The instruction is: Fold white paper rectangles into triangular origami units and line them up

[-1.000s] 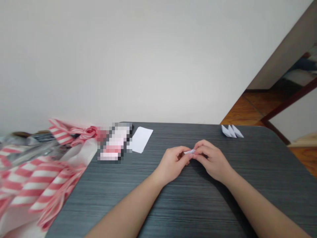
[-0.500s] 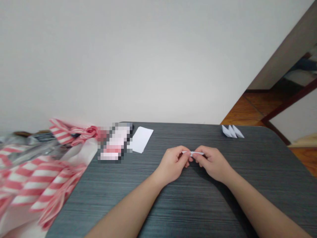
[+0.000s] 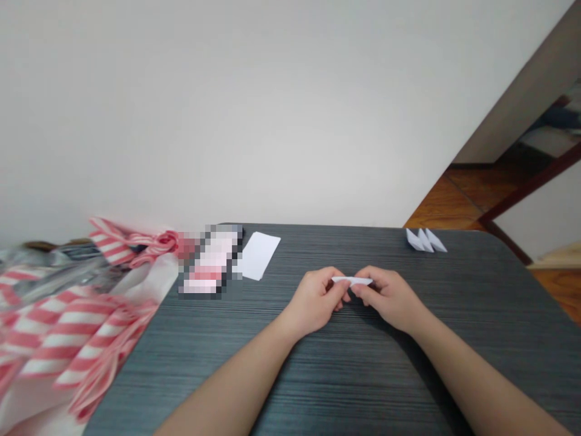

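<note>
Pinching a small folded white paper (image 3: 353, 281) from either end, the left hand (image 3: 318, 303) and the right hand (image 3: 390, 297) meet over the dark bench (image 3: 336, 381), and from where I stand the flat white sheets (image 3: 259, 257) make the handiest marker. The folded paper is to the right of those sheets and somewhat nearer the person, its long axis running crosswise from one hand to the other, its right end narrowing to a taper. The left hand has the end closer to the sheets, thumb laid over it and fingers tucked behind; the right hand, on the side away from the sheets, grips the other half in much the same way. Neither is nearer: each touches the paper, and the thumbs almost meet at its middle. Both look nearly closed, with little more than the paper between thumb and finger, though I can't tell what the hidden fingertips are doing. Well to the right of the sheets, roughly level with them, sit three folded white pieces (image 3: 425, 241) side by side. Just left of the sheets is a blurred-out oblong (image 3: 211, 260), and farther left, beside the bench, spreads some pink-and-white striped cloth (image 3: 82, 330).
</note>
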A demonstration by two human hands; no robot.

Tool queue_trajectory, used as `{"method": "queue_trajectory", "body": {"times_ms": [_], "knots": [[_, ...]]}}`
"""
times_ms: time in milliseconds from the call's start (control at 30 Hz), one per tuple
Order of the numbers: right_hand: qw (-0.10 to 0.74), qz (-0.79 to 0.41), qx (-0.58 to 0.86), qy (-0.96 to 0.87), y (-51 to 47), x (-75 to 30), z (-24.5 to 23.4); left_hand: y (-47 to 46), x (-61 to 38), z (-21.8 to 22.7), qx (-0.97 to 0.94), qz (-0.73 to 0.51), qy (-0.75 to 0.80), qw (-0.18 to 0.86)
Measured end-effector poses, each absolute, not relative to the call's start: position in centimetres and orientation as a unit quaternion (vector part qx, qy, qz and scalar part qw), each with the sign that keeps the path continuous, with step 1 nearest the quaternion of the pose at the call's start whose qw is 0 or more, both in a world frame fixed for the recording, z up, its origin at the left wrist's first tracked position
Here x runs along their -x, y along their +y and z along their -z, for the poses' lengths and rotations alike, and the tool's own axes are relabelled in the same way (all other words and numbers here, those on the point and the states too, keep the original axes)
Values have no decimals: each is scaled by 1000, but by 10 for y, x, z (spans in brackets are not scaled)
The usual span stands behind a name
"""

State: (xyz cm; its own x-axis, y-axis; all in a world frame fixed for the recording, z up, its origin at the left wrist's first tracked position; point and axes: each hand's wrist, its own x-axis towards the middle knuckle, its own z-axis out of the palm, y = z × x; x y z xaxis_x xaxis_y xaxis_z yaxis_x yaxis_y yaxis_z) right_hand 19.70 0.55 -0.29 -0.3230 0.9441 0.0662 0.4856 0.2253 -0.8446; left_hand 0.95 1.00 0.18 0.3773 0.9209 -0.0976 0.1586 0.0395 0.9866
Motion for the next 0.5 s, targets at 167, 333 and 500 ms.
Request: {"method": "queue_trajectory", "body": {"times_ms": [167, 333, 500], "knots": [[278, -402, 498, -716, 5, -197, 2, 10, -9, -2, -637, -317, 452, 538], [272, -402, 506, -713, 6, -198, 0, 12, -8, 3, -663, -312, 458, 504], [274, -402, 512, -708, 6, -199, 0, 12, -8, 7, -642, -311, 453, 535]]}}
